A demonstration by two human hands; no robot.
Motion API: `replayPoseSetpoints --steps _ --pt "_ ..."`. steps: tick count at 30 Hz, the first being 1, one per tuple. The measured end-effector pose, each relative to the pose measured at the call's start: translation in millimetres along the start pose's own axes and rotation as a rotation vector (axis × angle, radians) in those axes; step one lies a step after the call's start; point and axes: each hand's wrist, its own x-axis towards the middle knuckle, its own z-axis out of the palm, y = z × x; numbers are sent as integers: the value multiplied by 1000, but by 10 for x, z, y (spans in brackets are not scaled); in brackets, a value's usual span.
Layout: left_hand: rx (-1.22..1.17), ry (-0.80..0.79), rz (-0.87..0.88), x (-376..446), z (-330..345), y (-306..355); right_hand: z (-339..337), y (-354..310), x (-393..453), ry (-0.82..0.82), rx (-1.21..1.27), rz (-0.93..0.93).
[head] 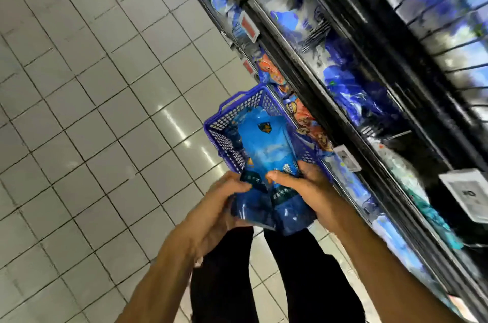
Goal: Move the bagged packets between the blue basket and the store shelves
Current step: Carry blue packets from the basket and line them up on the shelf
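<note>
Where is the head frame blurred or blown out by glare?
Head view: the store shelves on the right are motion-smeared; the blue plastic mesh basket, the blue bagged packet and both hands, left and right, are sharper; ceiling-light glare streaks the grey tiled floor.

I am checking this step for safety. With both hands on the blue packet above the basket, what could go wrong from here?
1. The left hand and right hand grip only the near end of the blue packet; the glossy bag might slip out.
2. The blue basket sits on the floor close to the shelves and the person's legs, so a step could knock it.
</note>
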Motion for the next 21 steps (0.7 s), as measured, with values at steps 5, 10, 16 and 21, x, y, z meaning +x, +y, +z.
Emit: replayPoseSetpoints --steps 5,10,16,21 --pt "401 -14 108 -559 371 268 34 -467 -702 19 -113 -116" --pt "297 104 140 -1269 670 308 -52 -903 -1550 35 -81 -250" --pt "153 150 245 -1745 1027 381 -414 -957 -2205 161 180 -250" --pt "287 38 308 -1883 1199 596 -532 -739 -2611 336 438 -206"
